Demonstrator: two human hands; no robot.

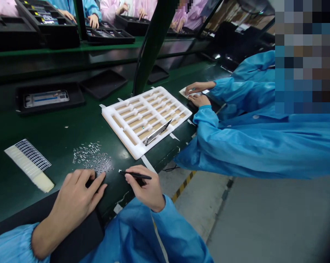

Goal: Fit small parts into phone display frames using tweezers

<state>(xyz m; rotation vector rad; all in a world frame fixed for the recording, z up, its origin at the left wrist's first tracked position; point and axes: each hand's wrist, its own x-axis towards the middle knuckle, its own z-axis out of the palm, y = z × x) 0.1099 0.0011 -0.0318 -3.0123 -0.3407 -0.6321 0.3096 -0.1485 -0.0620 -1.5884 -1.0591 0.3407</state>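
Note:
My left hand (76, 193) rests on the green table with its fingers apart, fingertips at the near edge of a scatter of small shiny metal pieces (92, 157). Between the thumb and fingers of my right hand (147, 186) is a slim black tool that looks like tweezers (137, 175). Its tip points left, just right of the metal pieces, with a tiny pale bit at the end. Left of the scatter lies a pale sheet with rows of thin strips (30, 164). Beyond my hands sits a white foam tray (136, 150) with slots; a thin flat metallic part (158, 132) leans in its near side.
A black tray (19, 100) at the back left holds a flat phone-like frame (47, 98). Another black tray (103, 84) stands beside it. A green post (154, 44) rises behind the foam tray. At right, a co-worker's hands (199, 93) work close to it. Black padding (80, 237) lies under my left forearm.

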